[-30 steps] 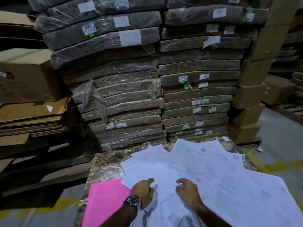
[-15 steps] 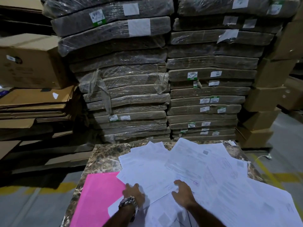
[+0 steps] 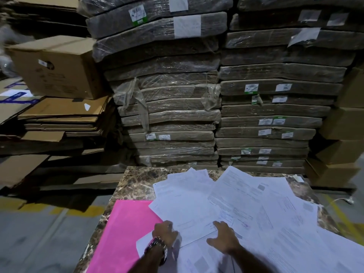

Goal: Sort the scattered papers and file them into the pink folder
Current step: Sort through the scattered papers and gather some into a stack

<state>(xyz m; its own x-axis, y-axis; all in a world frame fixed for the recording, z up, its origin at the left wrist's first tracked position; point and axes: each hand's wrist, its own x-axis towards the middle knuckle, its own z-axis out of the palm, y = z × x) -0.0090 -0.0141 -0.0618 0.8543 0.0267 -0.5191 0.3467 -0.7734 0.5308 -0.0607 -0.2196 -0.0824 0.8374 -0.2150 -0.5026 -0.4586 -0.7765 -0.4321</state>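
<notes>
Several white printed papers [image 3: 246, 209] lie scattered and overlapping across a marble-patterned table [image 3: 136, 184]. The pink folder [image 3: 126, 233] lies flat and closed at the table's near left, with its right edge tucked under the papers. My left hand [image 3: 165, 232], with a wristwatch on it, sits at the left edge of the nearest sheet [image 3: 189, 217], fingers curled onto that edge right beside the folder. My right hand [image 3: 224, 236] lies on the same sheet's right side with its fingers spread flat.
Tall stacks of plastic-wrapped flat bundles [image 3: 169, 107] stand right behind the table. A cardboard box [image 3: 57, 66] sits on flattened cartons [image 3: 63, 119] to the left. More boxes [image 3: 342, 134] are stacked at the right. Grey floor with yellow lines [image 3: 39, 209] surrounds the table.
Both hands slid left across the papers; my left hand went from the middle of the sheet to its left edge by the folder. My right hand's fingers spread out flat. The view shifted left.
</notes>
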